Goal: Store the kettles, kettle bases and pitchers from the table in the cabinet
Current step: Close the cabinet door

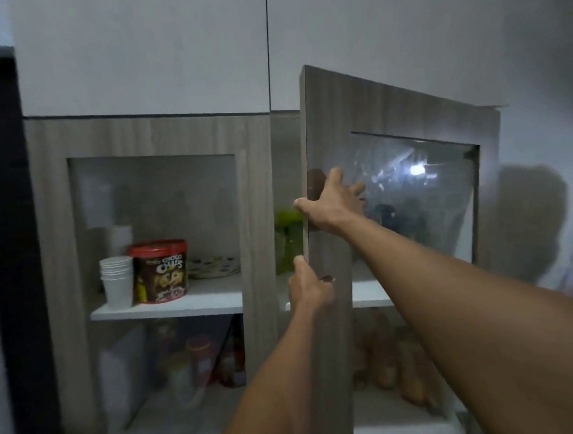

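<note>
A: Entry, left to right. What stands behind the closed left door?

B: Through its glass, upper shelf: a stack of white paper cups at the left end near the front edge, touching a red-lidded Choco Chips tub just to its right. A patterned plate lies behind the tub, toward the shelf's right end. Lower shelf: blurred jars and containers, not identifiable.

A: And the cabinet itself?

B: Wood-grain frame, two glass-panelled doors. The right door stands swung out toward me. In the gap between the doors, something green sits on the upper shelf; I cannot tell what it is.

A: Your grip?

B: My left hand is clenched around the free edge of the right door, low on the frame. My right hand grasps the same edge higher up, thumb on the near side, fingers spread over the glass face. A brown knob shows just above that thumb.

A: Kettles, bases, pitchers?

B: None in view. Behind the open door's glass, only glare and blurred tan shapes on the lower shelf.
</note>
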Demonstrator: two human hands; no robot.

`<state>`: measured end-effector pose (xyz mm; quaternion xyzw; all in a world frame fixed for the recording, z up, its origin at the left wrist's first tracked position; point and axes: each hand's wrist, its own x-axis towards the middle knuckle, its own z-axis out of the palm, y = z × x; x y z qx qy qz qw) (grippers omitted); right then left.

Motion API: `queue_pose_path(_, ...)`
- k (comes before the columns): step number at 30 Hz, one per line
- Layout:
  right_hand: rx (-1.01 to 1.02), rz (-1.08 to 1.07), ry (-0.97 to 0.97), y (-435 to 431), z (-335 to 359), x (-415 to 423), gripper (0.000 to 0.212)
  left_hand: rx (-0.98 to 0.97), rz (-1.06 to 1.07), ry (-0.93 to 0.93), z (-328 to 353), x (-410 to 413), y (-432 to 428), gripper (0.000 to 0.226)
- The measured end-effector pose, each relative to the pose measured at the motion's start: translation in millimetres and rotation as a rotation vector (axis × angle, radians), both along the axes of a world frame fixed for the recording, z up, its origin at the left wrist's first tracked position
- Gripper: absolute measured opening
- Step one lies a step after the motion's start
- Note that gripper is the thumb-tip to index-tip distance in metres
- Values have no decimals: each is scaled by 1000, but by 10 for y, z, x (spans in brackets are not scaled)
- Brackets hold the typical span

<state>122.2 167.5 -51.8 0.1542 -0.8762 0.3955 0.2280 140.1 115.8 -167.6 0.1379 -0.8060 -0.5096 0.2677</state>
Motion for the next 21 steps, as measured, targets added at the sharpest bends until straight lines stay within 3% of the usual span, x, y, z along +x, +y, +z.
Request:
queue_pose_path(10, 18, -45, 97, -655, -86, -752, 69, 23, 12, 112, -113, -862, -714, 29)
queue_pose_path(21, -9, -118, 111, -989, -116, -1157, 64, 118, -30, 75, -68, -1298, -1058, 31)
